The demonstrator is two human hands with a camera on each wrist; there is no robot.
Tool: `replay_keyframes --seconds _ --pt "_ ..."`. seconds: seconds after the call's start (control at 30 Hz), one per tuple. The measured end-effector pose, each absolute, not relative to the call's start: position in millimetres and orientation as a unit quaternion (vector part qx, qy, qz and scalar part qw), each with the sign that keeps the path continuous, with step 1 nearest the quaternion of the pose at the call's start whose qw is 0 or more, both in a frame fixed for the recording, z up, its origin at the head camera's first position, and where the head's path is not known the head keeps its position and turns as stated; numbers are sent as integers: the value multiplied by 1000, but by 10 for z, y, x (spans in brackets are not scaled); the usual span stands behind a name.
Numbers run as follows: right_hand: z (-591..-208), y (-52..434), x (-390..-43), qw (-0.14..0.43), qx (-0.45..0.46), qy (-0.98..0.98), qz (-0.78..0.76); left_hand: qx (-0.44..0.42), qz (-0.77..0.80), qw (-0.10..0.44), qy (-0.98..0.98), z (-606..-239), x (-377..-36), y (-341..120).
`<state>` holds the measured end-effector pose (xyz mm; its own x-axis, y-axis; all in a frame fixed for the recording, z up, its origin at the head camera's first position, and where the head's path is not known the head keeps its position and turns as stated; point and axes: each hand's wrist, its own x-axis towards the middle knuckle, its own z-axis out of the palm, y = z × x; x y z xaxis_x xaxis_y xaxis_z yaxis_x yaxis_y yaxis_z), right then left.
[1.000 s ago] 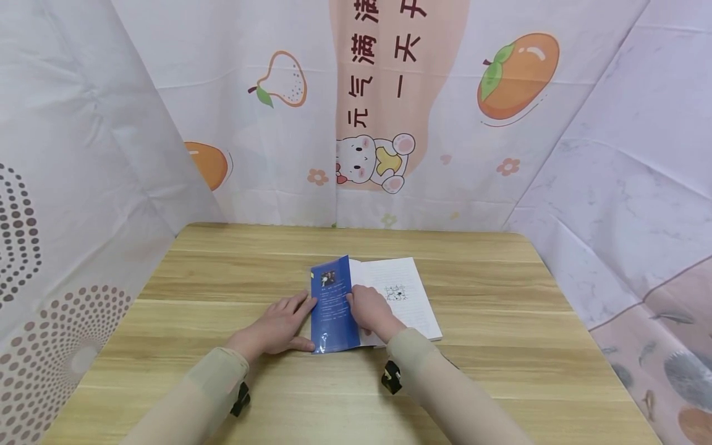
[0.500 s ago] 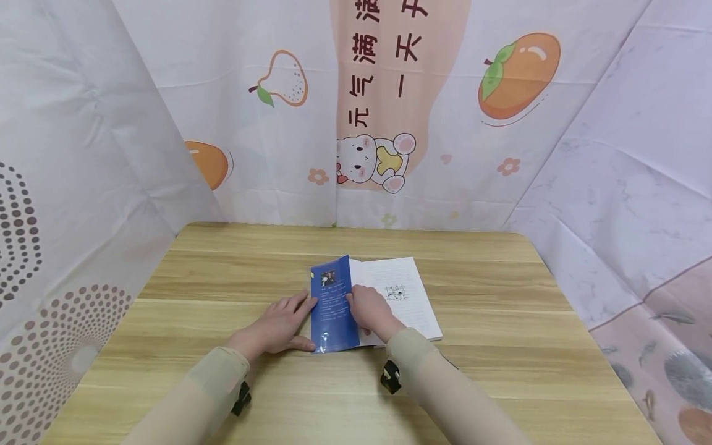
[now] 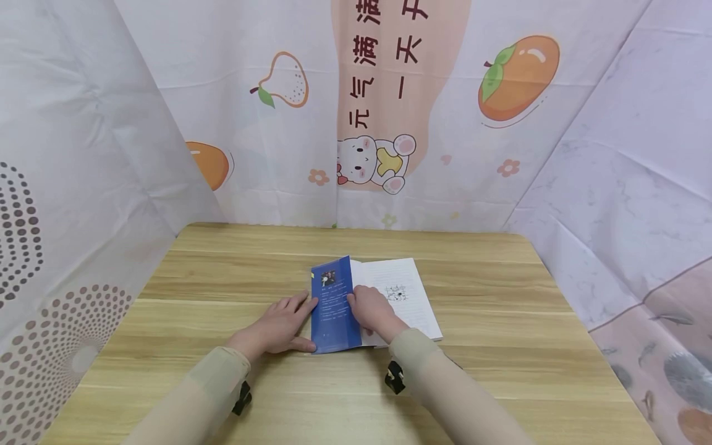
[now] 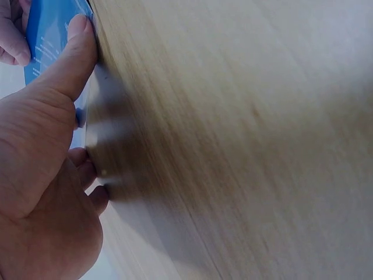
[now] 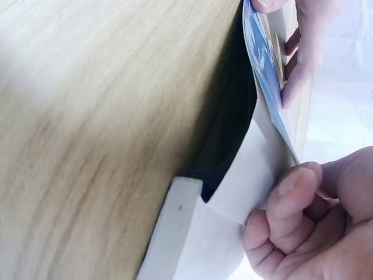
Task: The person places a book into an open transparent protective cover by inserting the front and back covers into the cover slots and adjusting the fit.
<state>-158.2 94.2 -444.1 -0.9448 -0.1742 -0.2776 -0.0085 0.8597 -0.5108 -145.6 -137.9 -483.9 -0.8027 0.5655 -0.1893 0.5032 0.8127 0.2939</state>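
A paperback book [image 3: 414, 309] lies open on the wooden table, a line drawing on its right-hand page. Its blue cover flap [image 3: 330, 315], printed with white text and a small photo, is spread out on the left. My left hand [image 3: 280, 324] rests at the flap's outer edge with fingers extended; its thumb presses the lower corner, as the left wrist view also shows. Near the flap's inner edge, my right hand [image 5: 315, 216] has curled fingers, and its thumb and index finger pinch that edge. In the right wrist view, the cover bows up off the table beside the page block [image 5: 175, 227].
The wooden table [image 3: 489, 284] extends around the book on all sides. White printed curtains [image 3: 445, 142] hang behind the table and along its left and right sides. A black wrist device [image 3: 395, 377] sits under the right forearm.
Almost nothing differs. Both hands keep their places on the flap, and a bright reflection near the flap's lower edge has faded.
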Motion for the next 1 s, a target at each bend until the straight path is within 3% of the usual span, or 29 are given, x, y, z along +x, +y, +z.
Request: replay_keyframes --seconds 0.33,0.57,1.0 --pt "-4394 1043 -1581 155 -56 954 -251 277 121 148 942 -4807 -1449 -1374" --pt "-4335 1206 -1585 118 -141 954 -235 279 125 157 939 -4761 -1437 -1376" --pt "-4391 1498 -1528 223 -283 913 -192 276 122 164 939 -4764 -1447 -1375"
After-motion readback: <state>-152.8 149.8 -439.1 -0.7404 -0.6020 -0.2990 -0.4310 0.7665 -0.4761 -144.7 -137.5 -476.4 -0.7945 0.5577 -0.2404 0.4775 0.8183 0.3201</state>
